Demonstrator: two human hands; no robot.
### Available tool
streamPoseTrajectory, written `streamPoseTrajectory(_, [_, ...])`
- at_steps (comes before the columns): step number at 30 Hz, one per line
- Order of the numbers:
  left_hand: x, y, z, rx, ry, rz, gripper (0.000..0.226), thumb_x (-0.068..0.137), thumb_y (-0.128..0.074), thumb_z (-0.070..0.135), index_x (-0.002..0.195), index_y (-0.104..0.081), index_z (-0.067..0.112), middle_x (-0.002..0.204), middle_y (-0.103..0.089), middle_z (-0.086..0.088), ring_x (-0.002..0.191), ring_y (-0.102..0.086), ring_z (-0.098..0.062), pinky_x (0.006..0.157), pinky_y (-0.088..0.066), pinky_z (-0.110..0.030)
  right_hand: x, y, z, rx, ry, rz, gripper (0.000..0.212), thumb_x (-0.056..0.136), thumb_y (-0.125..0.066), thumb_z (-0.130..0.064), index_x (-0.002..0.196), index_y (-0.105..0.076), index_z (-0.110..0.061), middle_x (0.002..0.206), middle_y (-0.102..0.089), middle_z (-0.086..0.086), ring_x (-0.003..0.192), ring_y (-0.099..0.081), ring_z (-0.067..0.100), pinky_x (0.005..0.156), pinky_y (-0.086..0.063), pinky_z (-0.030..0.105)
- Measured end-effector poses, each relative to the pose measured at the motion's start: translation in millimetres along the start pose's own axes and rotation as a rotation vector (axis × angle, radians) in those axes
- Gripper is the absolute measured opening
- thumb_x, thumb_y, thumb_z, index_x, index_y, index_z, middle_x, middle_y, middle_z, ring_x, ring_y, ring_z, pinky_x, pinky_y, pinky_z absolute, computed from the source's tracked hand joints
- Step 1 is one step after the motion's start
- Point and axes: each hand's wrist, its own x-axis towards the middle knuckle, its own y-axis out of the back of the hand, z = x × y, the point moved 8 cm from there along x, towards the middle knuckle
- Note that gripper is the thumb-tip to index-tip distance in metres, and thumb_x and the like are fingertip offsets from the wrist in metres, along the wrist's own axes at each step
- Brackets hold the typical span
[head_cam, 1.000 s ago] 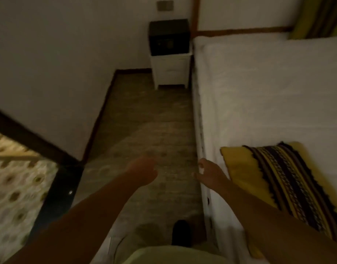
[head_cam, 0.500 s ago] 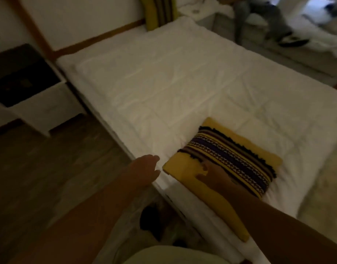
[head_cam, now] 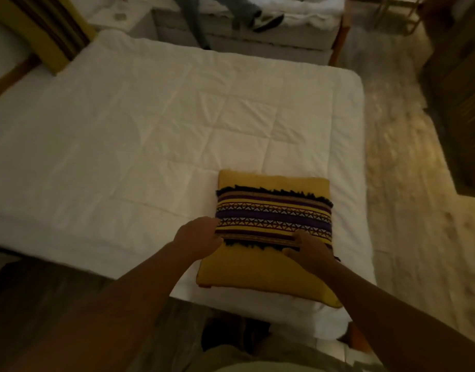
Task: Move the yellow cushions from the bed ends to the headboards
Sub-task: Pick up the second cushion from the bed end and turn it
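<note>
We stand at the foot of the bed [head_cam: 150, 135], both hands on the yellow cushion [head_cam: 260, 267].
The room is dim, and the bed's white quilted cover fills most of our view, creased but flat. A pale shaggy rug [head_cam: 408, 216] runs along its right side and a dark wooden floor [head_cam: 46, 304] lies to its left. A second bed [head_cam: 290, 41] sits beyond, with someone's legs [head_cam: 193, 20] on it. Far up at the headboard [head_cam: 8, 79], a second cushion [head_cam: 43, 33] leans upright. Our yellow cushion, with its fringed woven band, lies flat at the foot end near the right corner. The left hand [head_cam: 199, 237] grips its left edge at the band. The right hand [head_cam: 308, 253] lies on top near the right edge, but we can't tell whether its fingers curl round.
</note>
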Motion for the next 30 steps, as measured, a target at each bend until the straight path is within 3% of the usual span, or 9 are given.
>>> streamPoseTrajectory(2, [17, 0, 10, 0.012, -0.011, -0.018, 0.051, 0.091, -0.056, 0.044, 0.134, -0.051, 0.018, 0.136, -0.057, -0.006, 0.123, -0.055, -0.025, 0.098, -0.047, -0.038, 9, 6, 15, 0.033, -0.016, 0.01, 0.047, 0.089, -0.067, -0.046, 0.123, -0.054, -0.017, 0.123, -0.062, 0.007, 0.1, -0.06, 0.023, 0.077, -0.047, 0.031])
streamPoseTrajectory(8, [64, -10, 23, 0.006, 0.006, -0.097, 0.05, 0.09, -0.058, 0.045, 0.133, -0.052, 0.019, 0.131, -0.06, -0.006, 0.116, -0.058, -0.024, 0.094, -0.051, -0.039, 43, 17, 51, 0.22, -0.08, -0.007, 0.041, 0.089, -0.07, -0.039, 0.122, -0.054, -0.021, 0.122, -0.064, 0.004, 0.096, -0.061, 0.019, 0.078, -0.052, 0.035])
streamPoseTrajectory(12, [91, -22, 27, -0.023, 0.041, -0.138, 0.053, 0.09, -0.058, 0.048, 0.137, -0.05, 0.024, 0.133, -0.058, -0.005, 0.119, -0.057, -0.024, 0.093, -0.048, -0.035, 61, 24, 72, 0.197, -0.091, 0.017, 0.049, 0.09, -0.067, -0.041, 0.129, -0.05, -0.017, 0.13, -0.059, 0.006, 0.115, -0.059, 0.026, 0.081, -0.048, 0.033])
streamPoseTrajectory(17, [120, -39, 16, -0.073, 0.068, -0.204, 0.054, 0.089, -0.061, 0.047, 0.136, -0.052, 0.022, 0.131, -0.06, -0.006, 0.116, -0.059, -0.024, 0.093, -0.051, -0.037, 78, 27, 96, 0.245, -0.165, 0.007, 0.049, 0.089, -0.069, -0.035, 0.131, -0.051, -0.018, 0.128, -0.062, 0.007, 0.113, -0.061, 0.027, 0.083, -0.053, 0.038])
streamPoseTrajectory(23, [156, -67, -17, -0.2, 0.091, -0.262, 0.05, 0.087, -0.065, 0.046, 0.13, -0.057, 0.02, 0.124, -0.064, -0.006, 0.111, -0.061, -0.021, 0.086, -0.05, -0.03, 99, 33, 128, 0.276, -0.252, 0.085, 0.048, 0.086, -0.073, -0.034, 0.127, -0.055, -0.015, 0.124, -0.064, 0.007, 0.106, -0.061, 0.022, 0.073, -0.041, 0.027])
streamPoseTrajectory(28, [183, -94, -45, -0.378, 0.19, -0.293, 0.076, 0.079, -0.069, 0.059, 0.141, -0.045, 0.021, 0.131, -0.059, -0.004, 0.118, -0.058, -0.022, 0.097, -0.05, -0.042, 127, 21, 158, 0.295, -0.34, 0.085, 0.053, 0.084, -0.075, -0.037, 0.124, -0.055, -0.009, 0.117, -0.064, 0.011, 0.093, -0.06, 0.022, 0.066, -0.044, 0.028])
streamPoseTrajectory(30, [193, -102, -52, -0.475, 0.223, -0.261, 0.086, 0.074, -0.071, 0.062, 0.144, -0.04, 0.023, 0.132, -0.058, -0.001, 0.116, -0.058, -0.019, 0.094, -0.05, -0.037, 137, 16, 170, 0.324, -0.375, 0.111, 0.058, 0.082, -0.078, -0.038, 0.123, -0.053, -0.006, 0.114, -0.064, 0.013, 0.088, -0.06, 0.022, 0.062, -0.044, 0.028])
